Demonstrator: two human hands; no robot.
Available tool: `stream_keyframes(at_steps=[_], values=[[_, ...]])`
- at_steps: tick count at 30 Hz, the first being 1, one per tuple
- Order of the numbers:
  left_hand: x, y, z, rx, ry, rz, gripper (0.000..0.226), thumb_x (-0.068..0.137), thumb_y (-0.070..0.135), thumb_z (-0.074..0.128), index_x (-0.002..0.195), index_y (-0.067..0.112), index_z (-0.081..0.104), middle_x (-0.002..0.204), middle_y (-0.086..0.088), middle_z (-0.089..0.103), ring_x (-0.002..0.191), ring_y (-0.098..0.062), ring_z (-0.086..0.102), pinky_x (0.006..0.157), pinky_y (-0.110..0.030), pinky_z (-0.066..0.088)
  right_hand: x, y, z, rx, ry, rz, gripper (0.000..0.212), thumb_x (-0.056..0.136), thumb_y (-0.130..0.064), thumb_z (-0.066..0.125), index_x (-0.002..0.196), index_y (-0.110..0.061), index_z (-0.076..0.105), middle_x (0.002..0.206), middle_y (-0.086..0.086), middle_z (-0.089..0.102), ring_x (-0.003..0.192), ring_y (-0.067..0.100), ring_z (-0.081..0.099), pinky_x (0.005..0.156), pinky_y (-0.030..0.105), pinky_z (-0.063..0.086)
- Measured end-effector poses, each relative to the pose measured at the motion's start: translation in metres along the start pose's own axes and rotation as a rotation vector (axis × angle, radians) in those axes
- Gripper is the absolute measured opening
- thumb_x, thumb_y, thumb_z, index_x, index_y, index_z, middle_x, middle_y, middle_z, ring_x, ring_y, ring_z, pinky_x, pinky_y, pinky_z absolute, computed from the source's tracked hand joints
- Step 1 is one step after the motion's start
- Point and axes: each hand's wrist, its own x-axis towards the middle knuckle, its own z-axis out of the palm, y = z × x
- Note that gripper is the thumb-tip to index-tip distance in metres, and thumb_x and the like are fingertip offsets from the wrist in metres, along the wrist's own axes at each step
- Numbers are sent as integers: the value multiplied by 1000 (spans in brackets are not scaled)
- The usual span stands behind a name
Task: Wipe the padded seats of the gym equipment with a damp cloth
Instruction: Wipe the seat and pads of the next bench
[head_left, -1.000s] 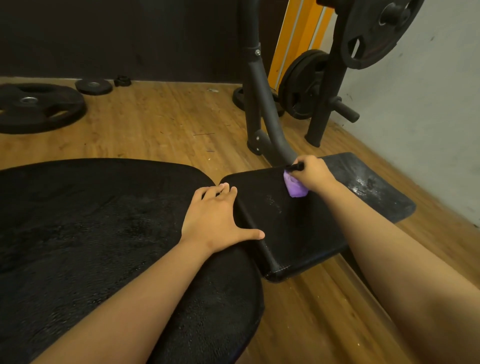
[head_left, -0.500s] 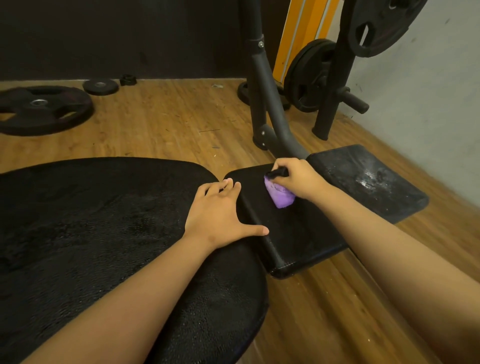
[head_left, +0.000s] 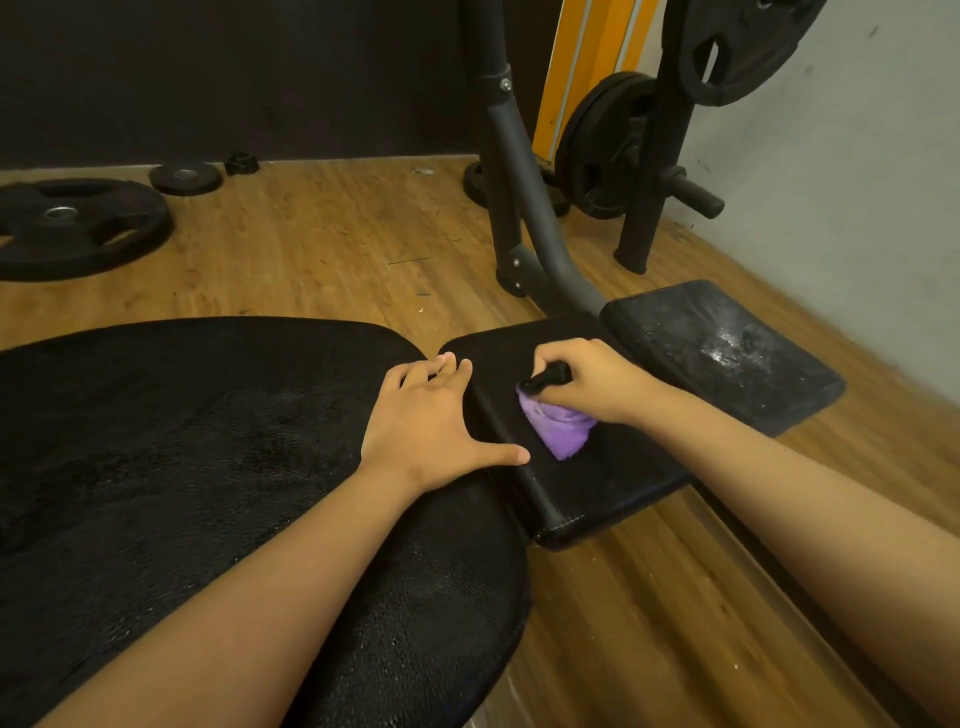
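Observation:
A black padded seat lies at centre, next to a large black padded bench pad on the left. My right hand grips a bunched purple cloth and presses it onto the seat's left part; a small black object pokes out between its fingers. My left hand rests flat with spread fingers on the edge of the large pad, thumb reaching toward the seat. A second, worn black pad with whitish marks lies to the right.
A grey curved frame post rises behind the seat. Weight plates hang on a rack at the back right by the wall. A large plate and a small one lie on the wooden floor at the left.
My right hand has dragged the purple cloth leftward and nearer along the seat, from near the frame post toward my left hand. My left hand stayed put.

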Motion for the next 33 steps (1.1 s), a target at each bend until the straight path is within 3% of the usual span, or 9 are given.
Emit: stream_keyframes(at_steps=[5, 10, 14, 18, 20, 25, 33], values=[[0, 1, -1, -12, -1, 2, 119, 61, 89, 49, 152, 16, 25, 159, -2, 23, 146, -11, 15, 115, -30, 9, 8, 11, -15, -48, 106, 115, 8, 85, -12, 66, 79, -13, 61, 73, -2, 60, 72, 14, 60, 67, 31, 49], [1, 0, 0, -8, 4, 4, 119, 61, 89, 49, 152, 16, 25, 159, -3, 24, 146, -11, 15, 115, -31, 10, -15, 1, 2, 23, -27, 40, 7, 84, -14, 68, 79, -13, 64, 78, 1, 64, 75, 9, 61, 66, 23, 48], [1, 1, 1, 3, -5, 3, 119, 61, 90, 46, 152, 16, 25, 159, -3, 23, 146, -12, 15, 117, -32, 11, 1, 26, -25, -98, 155, 304, 15, 87, -17, 65, 76, -21, 57, 79, 1, 61, 80, 17, 59, 61, 24, 40], [1, -1, 0, -5, 3, 7, 119, 61, 90, 46, 152, 16, 25, 159, -3, 24, 146, -12, 16, 116, -32, 12, -21, 3, -5, 8, 6, 165, 10, 85, -15, 68, 77, -16, 62, 77, 0, 63, 74, 11, 62, 61, 23, 47], [2, -1, 0, 0, 8, 9, 118, 61, 90, 46, 151, 16, 25, 158, -4, 24, 146, -13, 16, 116, -33, 12, -30, 1, 3, 42, 17, 129, 8, 85, -18, 69, 81, -12, 65, 80, 1, 65, 74, 9, 61, 65, 24, 48], [0, -1, 1, 0, -3, 0, 120, 60, 92, 42, 152, 17, 25, 159, -3, 23, 146, -13, 15, 116, -33, 11, -17, 45, -23, 20, 279, 455, 13, 87, -17, 66, 76, -13, 60, 74, 8, 60, 72, 19, 57, 56, 27, 42], [2, -2, 4, -9, 30, 4, 107, 70, 86, 43, 152, 19, 26, 159, -3, 24, 145, -14, 18, 116, -33, 13, -41, 78, -26, 85, 385, 641, 19, 90, -21, 62, 93, -2, 64, 82, 15, 63, 79, 29, 59, 76, 44, 50]])
